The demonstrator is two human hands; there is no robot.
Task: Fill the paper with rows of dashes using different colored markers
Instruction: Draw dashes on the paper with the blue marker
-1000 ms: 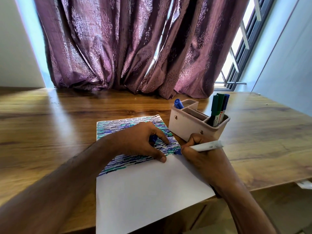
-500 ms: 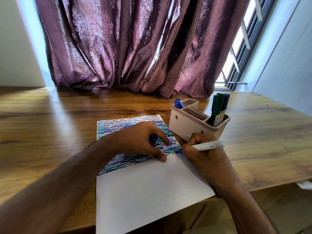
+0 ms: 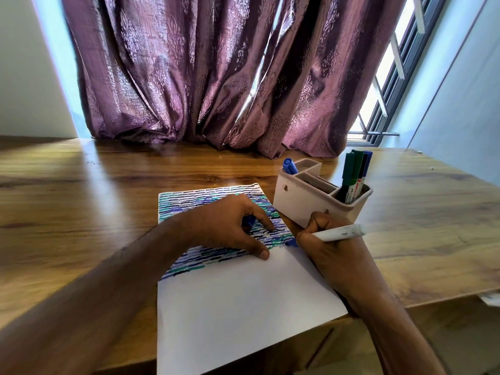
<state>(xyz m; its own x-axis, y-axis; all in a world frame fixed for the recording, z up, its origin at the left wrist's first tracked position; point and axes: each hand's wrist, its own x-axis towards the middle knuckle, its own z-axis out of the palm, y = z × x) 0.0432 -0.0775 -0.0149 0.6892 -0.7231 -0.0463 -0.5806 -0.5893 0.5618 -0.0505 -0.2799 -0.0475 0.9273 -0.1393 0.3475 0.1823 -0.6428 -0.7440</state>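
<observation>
Wooden desk (image 3: pixel 81 212) before purple curtain (image 3: pixel 216 77): right hand (image 3: pixel 332 247) grips marker (image 3: pixel 338 233), left hand (image 3: pixel 230 226) pinning paper (image 3: pixel 230 307) grips blue cap (image 3: pixel 249 221).

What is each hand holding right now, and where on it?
Right hand grips the white marker low on its barrel, near the blue tip. Left hand holds a blue cap under its fingers while pressing on the paper.

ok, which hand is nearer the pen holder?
Right. The right hand grips a marker just in front of the pen holder; the left hand rests on the paper, farther left.
</observation>
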